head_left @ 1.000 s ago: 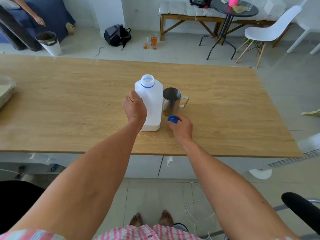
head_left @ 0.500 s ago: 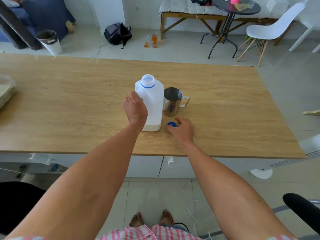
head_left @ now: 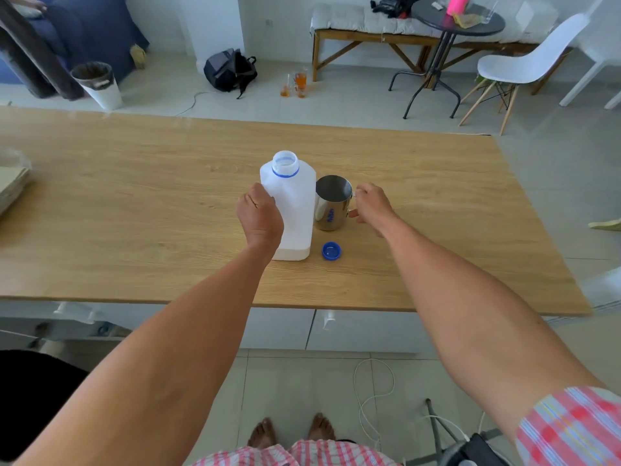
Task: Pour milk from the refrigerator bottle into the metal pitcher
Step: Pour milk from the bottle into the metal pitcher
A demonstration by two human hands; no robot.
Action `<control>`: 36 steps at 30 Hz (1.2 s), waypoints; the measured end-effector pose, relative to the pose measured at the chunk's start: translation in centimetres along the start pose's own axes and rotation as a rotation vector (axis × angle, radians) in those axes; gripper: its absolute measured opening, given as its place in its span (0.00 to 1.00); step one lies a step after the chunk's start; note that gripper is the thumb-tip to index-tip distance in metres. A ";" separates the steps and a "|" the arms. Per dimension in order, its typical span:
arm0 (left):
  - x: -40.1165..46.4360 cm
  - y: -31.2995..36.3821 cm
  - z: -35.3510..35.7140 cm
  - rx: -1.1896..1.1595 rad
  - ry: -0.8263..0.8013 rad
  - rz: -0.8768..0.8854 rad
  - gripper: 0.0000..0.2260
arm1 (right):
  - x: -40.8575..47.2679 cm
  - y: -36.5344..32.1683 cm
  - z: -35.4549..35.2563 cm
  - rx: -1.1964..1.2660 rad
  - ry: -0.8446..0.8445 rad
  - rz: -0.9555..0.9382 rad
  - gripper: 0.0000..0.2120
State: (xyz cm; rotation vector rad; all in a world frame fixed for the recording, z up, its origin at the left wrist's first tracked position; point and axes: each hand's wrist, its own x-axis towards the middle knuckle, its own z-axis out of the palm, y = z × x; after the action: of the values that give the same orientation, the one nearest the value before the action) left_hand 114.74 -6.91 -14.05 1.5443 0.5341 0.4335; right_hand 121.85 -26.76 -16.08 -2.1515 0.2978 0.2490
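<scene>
While left fingers (head_left: 250, 201) grip the bottle (head_left: 292, 210), right fingers (head_left: 361, 196) curl at the pitcher (head_left: 331, 205) handle.

I see the left hand (head_left: 260, 215) gripping the uncapped milk bottle (head_left: 291, 203) upright on the table (head_left: 134, 196). The right hand (head_left: 371, 203) pinches the metal pitcher (head_left: 331, 203) handle; the blue cap (head_left: 331, 251) lies nearby.

Soft, even daylight is filling the room and the picture is looking bright. The bench (head_left: 134, 213) around the hands is showing only faint, short shadows. The pitcher (head_left: 332, 203), between the hands, is giving small reflections. The wide lens is bending the edges, and the sleeve (head_left: 571, 428) near the corner is looking blurred.
</scene>
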 end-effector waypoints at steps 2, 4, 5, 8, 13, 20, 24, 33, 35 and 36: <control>0.0 0.0 0.0 -0.004 0.003 -0.001 0.19 | 0.0 0.1 -0.1 -0.010 -0.034 0.002 0.17; 0.0 -0.1 0.0 -0.016 0.001 -0.006 0.20 | 0.1 0.8 0.3 -0.013 -0.027 0.009 0.14; 0.0 -0.1 0.0 -0.018 0.002 -0.010 0.21 | 0.0 1.3 0.5 -0.006 -0.021 0.013 0.14; -0.1 0.1 -0.1 -0.024 0.004 -0.011 0.24 | -0.7 2.2 1.1 0.059 -0.013 0.028 0.12; -0.3 0.3 -0.5 -0.032 -0.013 -0.021 0.25 | -2.3 2.5 2.3 0.206 -0.064 0.046 0.13; 0.2 1.6 -0.7 0.108 -0.002 0.066 0.24 | -2.7 1.9 3.5 0.239 -0.035 0.086 0.07; 1.3 4.3 -0.8 0.297 -0.083 0.192 0.19 | -2.7 2.0 3.7 0.250 -0.005 0.089 0.07; 4.3 6.4 0.8 0.772 -0.331 0.204 0.19 | -2.5 1.6 3.3 0.306 0.001 0.147 0.06; 4.7 6.4 1.1 0.840 -0.355 0.175 0.19 | -2.4 1.7 3.3 0.312 0.004 0.153 0.06; 4.9 6.3 1.3 0.864 -0.365 0.164 0.19 | -2.3 1.7 3.3 0.313 0.007 0.152 0.06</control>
State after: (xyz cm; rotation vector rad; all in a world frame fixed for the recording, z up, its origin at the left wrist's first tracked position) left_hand 119.88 -5.16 -8.10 2.4451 0.3122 0.0114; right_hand 118.89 -24.70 -18.59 -1.8237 0.4733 0.2628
